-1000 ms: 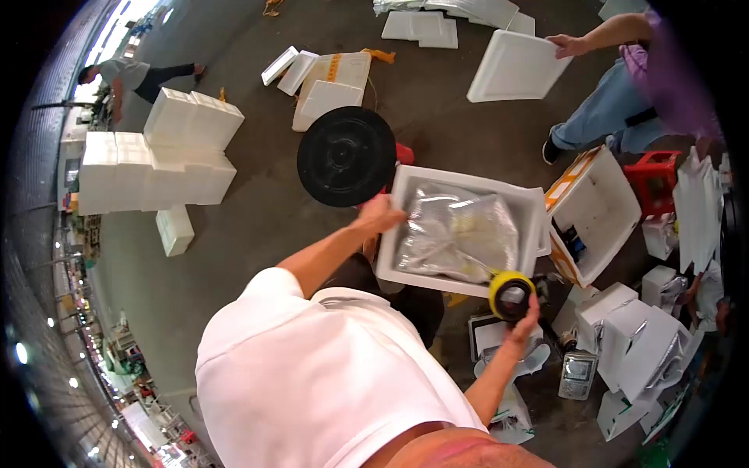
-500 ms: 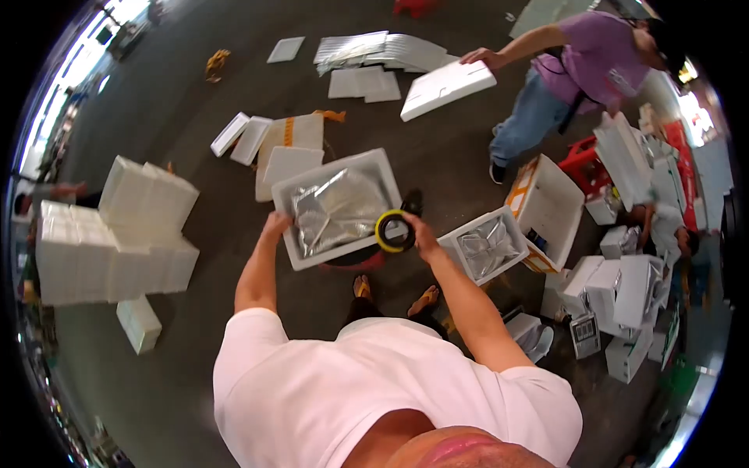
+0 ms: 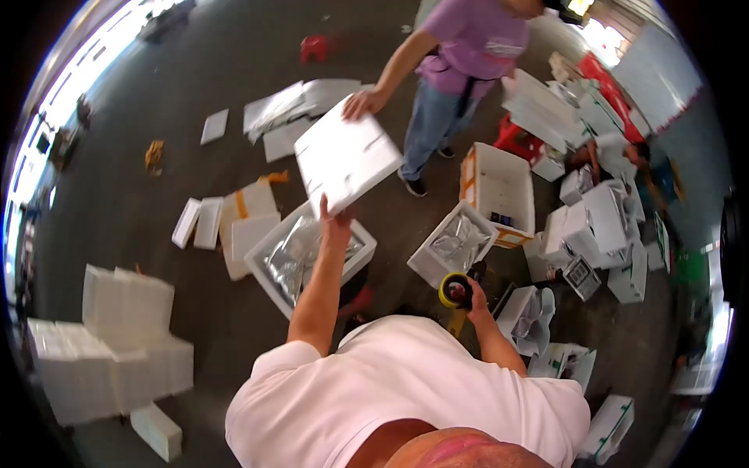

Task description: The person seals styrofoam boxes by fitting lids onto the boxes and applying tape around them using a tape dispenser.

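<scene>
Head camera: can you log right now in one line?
left hand: at white lid | right hand: holding yellow tape roll | co-worker's hand: on lid | foam box: open, silvery bag inside

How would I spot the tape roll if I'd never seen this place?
Find the white shirt at the bottom of the view and follow the right arm up to the right hand. It holds the tape roll, just below a foam box with silvery film inside; its yellow ring sets it apart from that white box.
</scene>
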Motion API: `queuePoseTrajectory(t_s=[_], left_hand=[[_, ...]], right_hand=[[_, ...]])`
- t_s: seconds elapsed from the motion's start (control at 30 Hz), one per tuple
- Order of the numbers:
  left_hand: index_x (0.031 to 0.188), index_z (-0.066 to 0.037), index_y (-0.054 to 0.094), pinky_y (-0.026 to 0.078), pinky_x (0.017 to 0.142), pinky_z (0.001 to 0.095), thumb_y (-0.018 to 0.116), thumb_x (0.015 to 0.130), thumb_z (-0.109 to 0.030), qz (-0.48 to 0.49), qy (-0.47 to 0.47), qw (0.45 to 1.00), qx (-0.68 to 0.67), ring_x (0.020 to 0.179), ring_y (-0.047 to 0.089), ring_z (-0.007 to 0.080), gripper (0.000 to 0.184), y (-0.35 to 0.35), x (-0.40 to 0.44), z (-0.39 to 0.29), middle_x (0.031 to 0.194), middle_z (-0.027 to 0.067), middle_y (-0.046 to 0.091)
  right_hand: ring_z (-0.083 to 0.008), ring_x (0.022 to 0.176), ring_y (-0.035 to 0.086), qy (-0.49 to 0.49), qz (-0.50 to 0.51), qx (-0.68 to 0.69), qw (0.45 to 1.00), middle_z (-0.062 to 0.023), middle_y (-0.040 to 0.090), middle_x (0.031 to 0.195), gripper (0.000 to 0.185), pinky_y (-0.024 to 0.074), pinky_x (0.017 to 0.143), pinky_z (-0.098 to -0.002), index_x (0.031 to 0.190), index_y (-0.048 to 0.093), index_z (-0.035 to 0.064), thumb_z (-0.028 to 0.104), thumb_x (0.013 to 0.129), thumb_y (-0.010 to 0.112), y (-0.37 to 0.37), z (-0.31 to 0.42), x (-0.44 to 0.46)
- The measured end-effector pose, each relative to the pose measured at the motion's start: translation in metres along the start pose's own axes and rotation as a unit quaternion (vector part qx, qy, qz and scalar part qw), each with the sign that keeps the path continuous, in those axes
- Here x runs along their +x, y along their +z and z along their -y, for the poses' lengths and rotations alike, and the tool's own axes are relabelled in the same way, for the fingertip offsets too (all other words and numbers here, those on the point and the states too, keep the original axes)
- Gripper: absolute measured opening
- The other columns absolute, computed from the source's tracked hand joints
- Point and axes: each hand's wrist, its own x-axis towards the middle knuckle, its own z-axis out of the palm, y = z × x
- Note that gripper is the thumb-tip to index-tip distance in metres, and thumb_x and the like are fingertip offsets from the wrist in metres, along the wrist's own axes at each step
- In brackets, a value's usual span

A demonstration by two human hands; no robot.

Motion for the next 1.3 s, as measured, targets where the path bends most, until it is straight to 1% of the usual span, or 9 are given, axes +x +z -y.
queuePoseTrajectory(t_s=[0.1,0.27,0.4,0.7,0.73,0.8,0.87,1.17,1.3], left_hand=[[0.123,-0.007,0.055,0.055,0.086,0.0359,0.066,0.092,-0.024,-0.025,0.154,0.987,-0.032,0.096,0.065,0.0234,0.038,-0.004,-0.027,0.007,0.108,0.0096,0.066],[0.123,-0.009,0.058,0.046,0.057,0.0296,0.067,0.085,-0.029,-0.097,0.227,0.954,0.169,0.089,0.063,0.0201,0.043,-0.052,-0.125,-0.086,0.111,0.0077,0.064],[0.129,-0.004,0.052,0.052,0.092,0.0421,0.060,0.091,-0.037,-0.165,0.367,0.907,0.123,0.111,0.060,0.0284,0.051,-0.036,-0.240,-0.181,0.123,0.0113,0.060],[0.139,-0.002,0.044,0.042,0.104,0.0443,0.059,0.091,-0.044,-0.266,0.304,0.823,0.398,0.123,0.051,0.0309,0.066,-0.057,-0.276,-0.227,0.135,0.0145,0.052],[0.140,-0.002,0.044,0.042,0.105,0.0439,0.052,0.094,-0.049,-0.230,0.232,0.859,0.393,0.126,0.049,0.0299,0.066,-0.050,-0.269,-0.213,0.138,0.0140,0.050],[0.143,-0.002,0.041,0.040,0.106,0.0458,0.042,0.097,-0.052,0.022,0.161,0.869,0.467,0.129,0.047,0.0311,0.068,-0.060,-0.248,-0.196,0.142,0.0145,0.047],[0.141,-0.001,0.043,0.043,0.102,0.0445,0.051,0.095,-0.047,-0.034,0.154,0.898,0.410,0.124,0.050,0.0306,0.066,-0.063,-0.213,-0.203,0.138,0.0150,0.049],[0.128,0.007,0.047,0.049,0.086,0.0343,0.072,0.089,-0.033,-0.131,0.350,0.724,0.580,0.103,0.057,0.0237,0.061,-0.163,-0.111,-0.167,0.122,0.0176,0.056],[0.131,0.008,0.040,0.049,0.089,0.0406,0.072,0.088,-0.036,-0.153,0.242,0.790,0.542,0.105,0.057,0.0288,0.070,-0.185,-0.159,-0.144,0.127,0.0226,0.053]], right_hand=[[-0.0224,0.094,0.065,-0.064,0.008,0.030,0.997,-0.0096,0.067,0.106,0.033,0.0547,0.083,-0.0372,0.114,0.063,0.0044,0.030,0.095,0.055,-0.036,0.010,-0.003],[-0.0239,0.104,0.062,-0.127,-0.048,0.056,0.989,-0.0076,0.066,0.112,0.038,0.0492,0.090,-0.0388,0.120,0.062,0.0059,0.033,0.095,0.055,-0.075,0.031,-0.022],[-0.0252,0.106,0.061,-0.090,-0.026,0.009,0.996,-0.0097,0.063,0.119,0.041,0.0494,0.090,-0.0377,0.120,0.061,0.0033,0.034,0.093,0.060,-0.038,0.070,-0.033],[-0.0177,0.085,0.068,0.006,0.402,-0.113,0.909,-0.0079,0.070,0.093,0.027,0.0539,0.081,-0.0322,0.105,0.069,0.0001,0.021,0.091,0.059,0.203,0.086,0.036],[-0.0165,0.081,0.067,-0.073,0.446,-0.131,0.882,-0.0073,0.070,0.092,0.028,0.0535,0.075,-0.0322,0.103,0.069,0.0002,0.023,0.092,0.057,0.217,0.055,0.071],[-0.0185,0.084,0.064,-0.525,0.497,-0.355,0.592,-0.0103,0.069,0.100,0.028,0.0505,0.075,-0.0316,0.101,0.071,0.0019,0.026,0.091,0.059,0.245,0.058,0.054],[-0.0206,0.114,0.055,-0.044,0.433,-0.250,0.865,-0.0087,0.066,0.110,0.072,0.0427,0.097,-0.0316,0.132,0.051,0.0000,0.036,0.076,0.076,0.266,0.030,0.043],[-0.0209,0.099,0.061,-0.157,0.209,-0.409,0.874,-0.0119,0.066,0.105,0.057,0.0481,0.087,-0.0329,0.113,0.063,-0.0005,0.039,0.075,0.077,0.304,-0.053,0.106],[-0.0215,0.103,0.061,-0.029,0.235,-0.359,0.903,-0.0112,0.066,0.108,0.056,0.0465,0.089,-0.0335,0.113,0.063,0.0013,0.040,0.075,0.076,0.311,-0.071,0.114]])
